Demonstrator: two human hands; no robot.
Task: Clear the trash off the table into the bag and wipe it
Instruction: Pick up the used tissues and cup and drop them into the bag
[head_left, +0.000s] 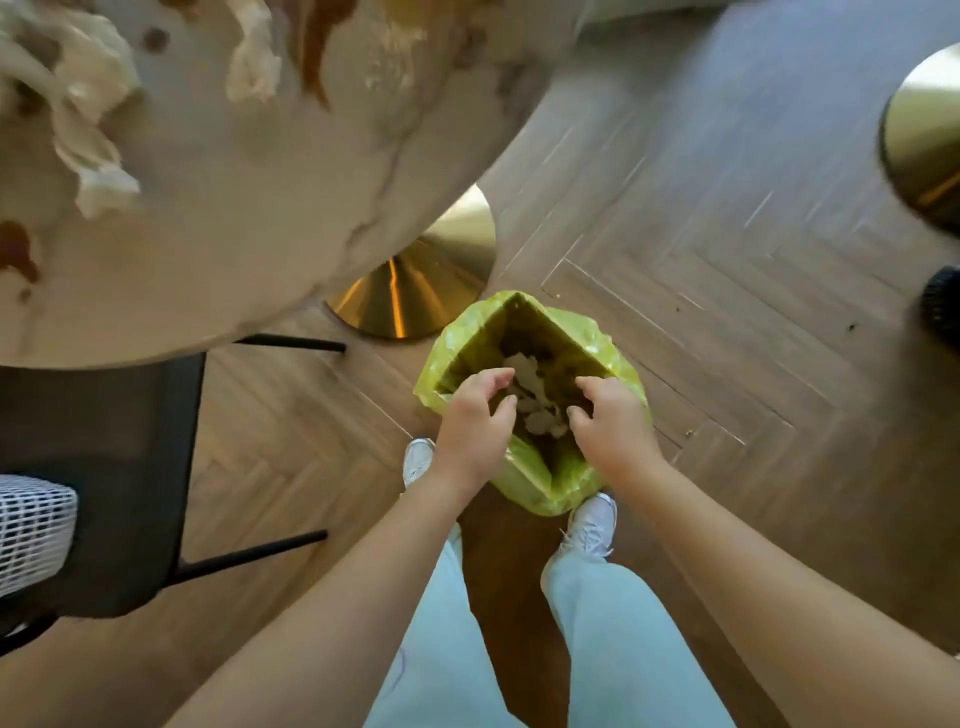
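Our left hand (475, 415) and right hand (608, 415) hover over the mouth of the green bag (524, 467), fingers loosely curled and holding nothing. Crumpled napkins (535, 405) already lie inside. On the table (234, 234), more crumpled tissues (88, 104) and brown spills (18, 254) remain, so we judge clearing partly done and wiping not begun. The table edge and a chair (104, 441) crowd our left; the floor (727, 312) rightward is open.

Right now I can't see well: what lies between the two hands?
In the head view, crumpled tissues inside the green bag show between the left hand and right hand.
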